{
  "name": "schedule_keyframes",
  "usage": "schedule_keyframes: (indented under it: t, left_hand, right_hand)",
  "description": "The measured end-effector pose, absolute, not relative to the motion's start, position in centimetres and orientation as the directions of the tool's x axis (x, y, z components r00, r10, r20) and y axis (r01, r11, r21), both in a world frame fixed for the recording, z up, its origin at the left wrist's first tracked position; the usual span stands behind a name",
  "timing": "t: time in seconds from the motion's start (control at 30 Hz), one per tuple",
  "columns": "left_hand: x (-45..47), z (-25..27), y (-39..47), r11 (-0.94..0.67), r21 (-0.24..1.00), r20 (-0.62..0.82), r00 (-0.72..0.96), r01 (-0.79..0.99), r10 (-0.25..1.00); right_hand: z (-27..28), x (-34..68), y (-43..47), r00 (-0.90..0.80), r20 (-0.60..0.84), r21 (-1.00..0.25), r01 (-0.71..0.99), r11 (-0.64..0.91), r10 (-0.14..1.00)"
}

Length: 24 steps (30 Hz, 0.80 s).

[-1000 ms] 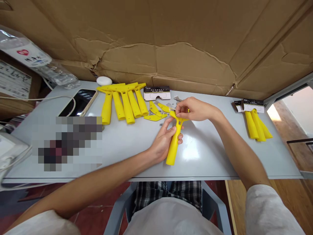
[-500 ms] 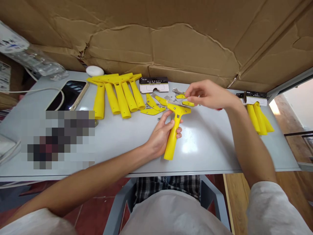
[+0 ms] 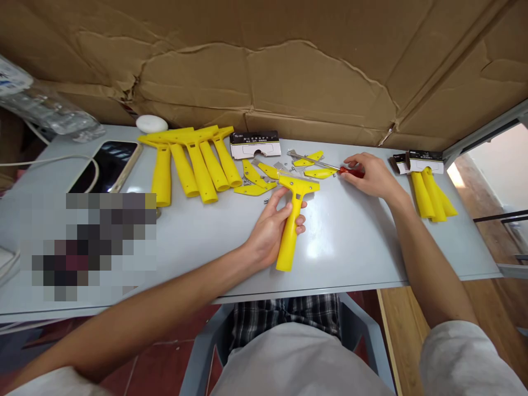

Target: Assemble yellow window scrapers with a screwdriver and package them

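My left hand (image 3: 274,228) is wrapped round the handle of a yellow scraper (image 3: 289,239), its head pointing away from me. A thin metal blade shows along the top of that head. On the right, my right hand (image 3: 369,175) has its thumb and fingers closed on the red handle of a screwdriver (image 3: 345,171), whose shaft points left. Beyond the scraper lie yellow cover plates (image 3: 258,188), small screws (image 3: 266,201) and loose blades (image 3: 280,166). Another yellow plate (image 3: 320,173) is just under the screwdriver's shaft.
Several yellow scrapers (image 3: 198,173) lie side by side at back left, next to a black and white card (image 3: 254,145). More yellow handles (image 3: 431,195) stick out of packaging at right. A phone (image 3: 105,165) and plastic bottle (image 3: 49,107) are at left; cardboard (image 3: 313,82) stands behind.
My right hand has moved right and closed on the screwdriver's red handle. The scraper stays in my left hand. The whole view has shifted slightly.
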<state>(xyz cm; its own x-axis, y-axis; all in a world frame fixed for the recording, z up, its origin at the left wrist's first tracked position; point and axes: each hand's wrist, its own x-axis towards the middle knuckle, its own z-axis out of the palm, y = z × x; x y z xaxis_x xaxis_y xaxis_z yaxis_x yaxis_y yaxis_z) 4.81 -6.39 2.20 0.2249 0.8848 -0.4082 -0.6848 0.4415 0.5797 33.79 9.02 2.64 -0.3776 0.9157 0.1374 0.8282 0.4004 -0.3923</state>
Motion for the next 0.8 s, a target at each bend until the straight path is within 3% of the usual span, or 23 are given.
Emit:
schedule_keyframes:
  t: [0.67, 0.8]
  left_hand:
    - [4.5, 2.2, -6.3, 0.45, 0.591, -0.406, 0.235, -0.67, 0.883]
    - [4.5, 2.3, -6.3, 0.454, 0.588, -0.416, 0.231, -0.669, 0.879]
  right_hand:
    - [2.5, 35.3, 9.2, -0.404, 0.181, -0.448, 0.778, 0.44, 0.897]
    - [3.3, 35.9, 8.6, -0.319, 0.159, -0.548, 0.759, 0.352, 0.934]
